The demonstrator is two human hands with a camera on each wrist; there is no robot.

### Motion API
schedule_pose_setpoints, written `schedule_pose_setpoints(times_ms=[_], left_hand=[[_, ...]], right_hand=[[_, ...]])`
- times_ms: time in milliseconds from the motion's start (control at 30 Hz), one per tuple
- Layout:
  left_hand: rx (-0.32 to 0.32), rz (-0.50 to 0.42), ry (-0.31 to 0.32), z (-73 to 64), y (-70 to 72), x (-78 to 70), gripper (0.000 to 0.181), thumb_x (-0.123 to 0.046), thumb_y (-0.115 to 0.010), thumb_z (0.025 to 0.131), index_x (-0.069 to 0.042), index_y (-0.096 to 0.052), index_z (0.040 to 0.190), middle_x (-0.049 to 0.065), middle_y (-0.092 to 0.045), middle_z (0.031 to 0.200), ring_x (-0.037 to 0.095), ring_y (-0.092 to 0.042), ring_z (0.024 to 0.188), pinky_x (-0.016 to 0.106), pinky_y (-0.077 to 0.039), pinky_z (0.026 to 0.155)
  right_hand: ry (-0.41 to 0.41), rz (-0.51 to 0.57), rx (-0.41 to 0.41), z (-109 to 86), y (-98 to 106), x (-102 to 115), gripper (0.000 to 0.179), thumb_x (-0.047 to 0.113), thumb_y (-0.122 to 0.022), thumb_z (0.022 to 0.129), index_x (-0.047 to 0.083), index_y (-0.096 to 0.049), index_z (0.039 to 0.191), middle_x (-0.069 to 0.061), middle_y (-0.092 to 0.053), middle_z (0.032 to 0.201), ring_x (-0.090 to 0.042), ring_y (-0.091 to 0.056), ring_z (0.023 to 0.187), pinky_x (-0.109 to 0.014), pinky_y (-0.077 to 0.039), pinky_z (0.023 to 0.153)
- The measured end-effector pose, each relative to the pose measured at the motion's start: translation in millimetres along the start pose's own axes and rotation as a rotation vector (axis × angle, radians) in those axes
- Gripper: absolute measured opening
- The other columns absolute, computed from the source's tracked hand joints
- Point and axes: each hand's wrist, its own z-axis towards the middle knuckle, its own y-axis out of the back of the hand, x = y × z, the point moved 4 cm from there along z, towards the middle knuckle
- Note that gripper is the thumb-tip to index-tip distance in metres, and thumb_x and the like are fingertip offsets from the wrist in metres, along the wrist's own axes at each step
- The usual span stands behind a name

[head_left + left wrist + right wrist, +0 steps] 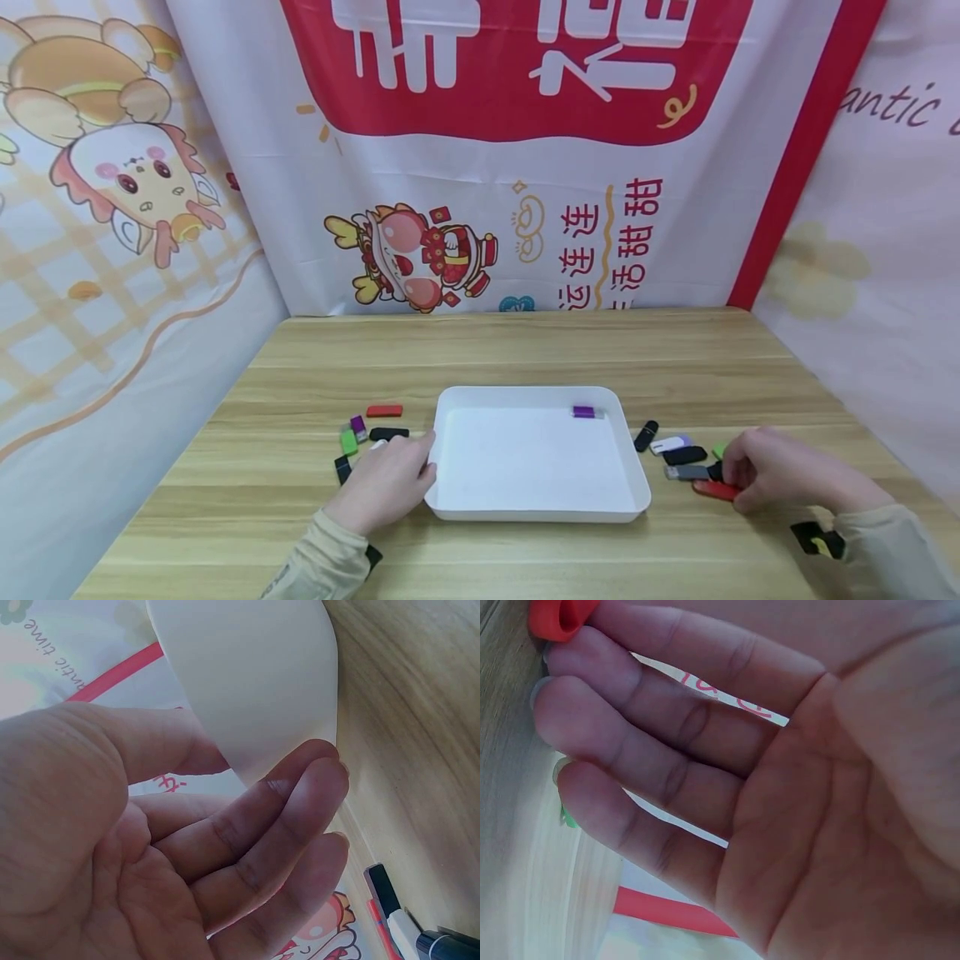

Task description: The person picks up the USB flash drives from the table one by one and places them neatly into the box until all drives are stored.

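Observation:
My left hand [392, 482] grips the left wall of a shallow white tray [633, 492]; in the left wrist view thumb and fingers lie on opposite sides of the tray wall [247, 667]. Inside the tray, at its back right, lies a purple USB stick [583, 412]. To the right, my right hand [776, 468] pinches a red USB stick [712, 490] between thumb and index finger, low at the table. Its looped red end [559, 619] shows at the index fingertip in the right wrist view; the thumb is hidden there. A grey and black USB stick [688, 472] lies right beside those fingers.
Right of the tray lie black [646, 436], white-and-purple [670, 445], another black [686, 456] and green [719, 451] USB sticks. Around my left hand are red [384, 411], purple [358, 428], green [348, 442] and black [388, 433] ones. Printed cloth walls [525, 158] enclose the table.

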Motion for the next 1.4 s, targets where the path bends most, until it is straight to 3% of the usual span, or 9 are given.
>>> schedule_pose_setpoints(times_ms=[733,1133,1400], left_hand=[[0.025,-0.008,0.017,-0.6,-1.1,2.0,0.013,-0.014,-0.063,0.091,-0.004,-0.063,0.100,-0.005,-0.044,0.057,0.008,-0.042,0.046,0.025,-0.034,0.041],[0.011,-0.007,0.005,-0.7,1.9,-1.5,0.012,-0.012,-0.063,0.091,-0.003,-0.062,0.099,-0.006,-0.044,0.057,0.007,-0.041,0.045,0.026,-0.034,0.040],[0.009,-0.001,0.009,-1.0,2.3,-1.6,0.014,-0.012,-0.063,0.091,-0.003,-0.063,0.101,-0.006,-0.044,0.057,0.007,-0.041,0.046,0.026,-0.033,0.040]], right_hand=[[0.072,-0.012,0.008,1.9,-3.0,3.5,0.019,0.014,-0.083,0.069,0.022,-0.066,0.073,0.013,-0.055,0.068,-0.003,-0.051,0.061,-0.025,-0.044,0.054],[0.038,-0.009,0.000,1.1,-1.5,3.8,0.019,0.015,-0.083,0.071,0.020,-0.064,0.075,0.010,-0.055,0.070,-0.005,-0.050,0.062,-0.025,-0.043,0.054],[0.062,0.003,-0.012,0.4,-1.3,5.5,0.020,0.016,-0.082,0.071,0.021,-0.064,0.075,0.010,-0.056,0.071,-0.004,-0.051,0.062,-0.025,-0.043,0.054]])
